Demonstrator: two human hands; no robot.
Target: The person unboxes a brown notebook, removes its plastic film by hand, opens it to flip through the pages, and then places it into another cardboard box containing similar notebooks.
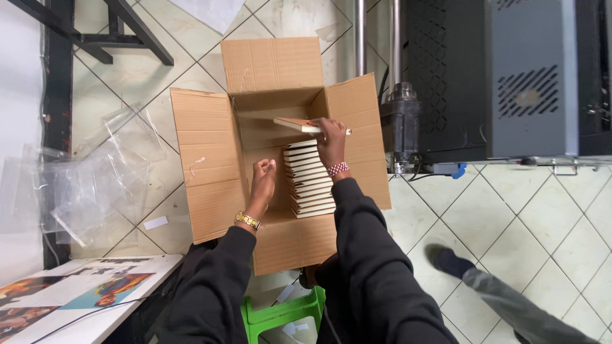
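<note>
Thin tan book (305, 125), flat, pinched in my right hand (331, 141), held over the far end of the open brown cardboard box (210, 172). Below it, a row of like books (310, 180) stands on edge along the box's right side; the left half shows bare cardboard. My left hand (262, 175) is clenched, holding nothing, inside the box. Clear plastic sleeves (95, 172) lie on the tiled floor at left.

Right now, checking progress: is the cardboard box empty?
No: the cardboard box holds a row of books, and the right hand holds another book above them.
</note>
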